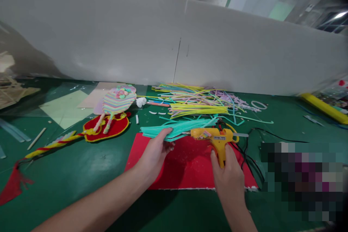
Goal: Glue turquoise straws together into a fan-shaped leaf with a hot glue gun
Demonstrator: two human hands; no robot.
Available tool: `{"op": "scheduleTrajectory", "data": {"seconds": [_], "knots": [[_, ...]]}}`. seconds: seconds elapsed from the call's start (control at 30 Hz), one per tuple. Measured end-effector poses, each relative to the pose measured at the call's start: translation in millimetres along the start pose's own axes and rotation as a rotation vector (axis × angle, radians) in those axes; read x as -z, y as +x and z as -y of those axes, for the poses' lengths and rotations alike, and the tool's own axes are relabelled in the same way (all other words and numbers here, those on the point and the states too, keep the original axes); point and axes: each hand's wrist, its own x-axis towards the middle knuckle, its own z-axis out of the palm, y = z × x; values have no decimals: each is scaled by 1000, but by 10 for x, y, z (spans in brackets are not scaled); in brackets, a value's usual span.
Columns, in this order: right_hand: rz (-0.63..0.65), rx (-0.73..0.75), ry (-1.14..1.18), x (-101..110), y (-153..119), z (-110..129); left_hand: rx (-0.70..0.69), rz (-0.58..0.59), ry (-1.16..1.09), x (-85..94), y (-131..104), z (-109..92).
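Note:
My right hand is wrapped around the handle of a yellow hot glue gun, its nozzle pointing left. A translucent glue stick pokes out of the gun's back end. At the near edge of a bundle of teal pipe cleaners, my left hand is closed, thumb on top and fingers curled below, partly hidden. The nozzle tip is close to these strands. Beneath both hands lies a red board with pale specks on it.
Yellow pipe cleaners and mixed pastel ones lie behind. At left are a striped pastel pipe-cleaner piece, a red heart-like piece and a red tassel. Black cord runs right of the board. A grey partition stands behind.

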Motion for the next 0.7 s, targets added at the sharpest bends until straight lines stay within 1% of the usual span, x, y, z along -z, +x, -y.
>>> {"op": "scheduleTrajectory", "data": {"seconds": [0.27,0.37,0.7], "knots": [[-10,-51,2,-8,-11,-37,12,-3,13,-18,-21,-16],[-19,-59,4,-13,-9,-55,5,12,18,-14,-15,-14],[-18,-76,-31,-21,6,-107,7,-5,20,-12,-25,-6]]}}
